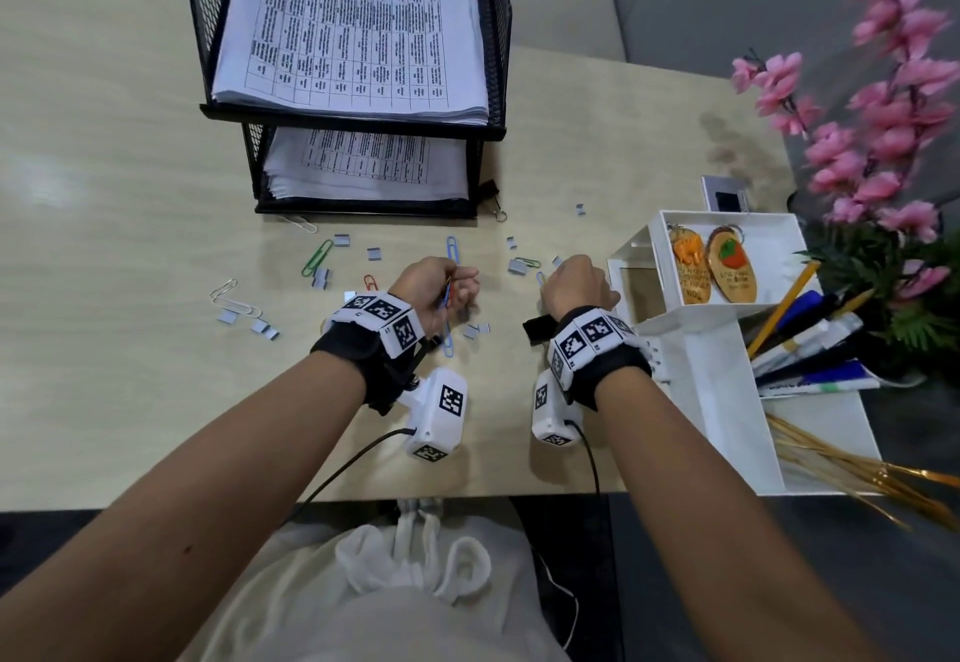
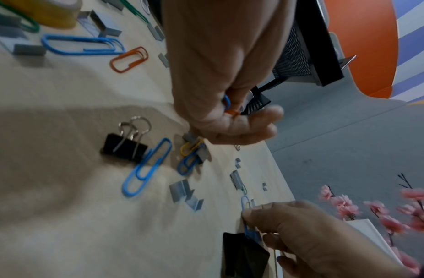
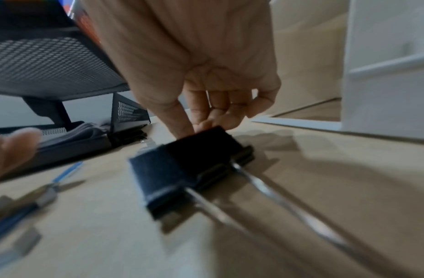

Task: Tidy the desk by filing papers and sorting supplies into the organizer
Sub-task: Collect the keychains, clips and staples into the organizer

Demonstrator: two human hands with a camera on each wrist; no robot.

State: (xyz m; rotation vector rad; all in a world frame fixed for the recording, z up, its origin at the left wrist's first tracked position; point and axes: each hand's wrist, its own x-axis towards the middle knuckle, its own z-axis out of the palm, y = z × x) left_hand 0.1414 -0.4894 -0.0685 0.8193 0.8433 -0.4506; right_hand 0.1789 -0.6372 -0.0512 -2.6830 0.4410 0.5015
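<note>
My left hand (image 1: 441, 292) hovers over the middle of the desk and grips a few paper clips (image 2: 227, 105), blue and orange, in its curled fingers. My right hand (image 1: 576, 282) is down on the desk beside the white organizer (image 1: 696, 349). Its thumb and fingertips (image 3: 206, 120) pinch the far edge of a black binder clip (image 3: 196, 165) lying on the desk, and a blue paper clip (image 2: 245, 203) sticks out by those fingertips. Loose paper clips, one green (image 1: 317, 257), one blue (image 1: 453, 248) and one silver (image 1: 234, 300), lie scattered among staple strips (image 1: 517, 266).
A black mesh two-tier tray (image 1: 353, 118) full of printed papers (image 1: 353, 22) stands at the back. The organizer holds keychains (image 1: 711, 266) and pens (image 1: 810, 334). A second binder clip (image 2: 124, 146) lies on the desk. Pink flowers (image 1: 883, 115) rise at the right.
</note>
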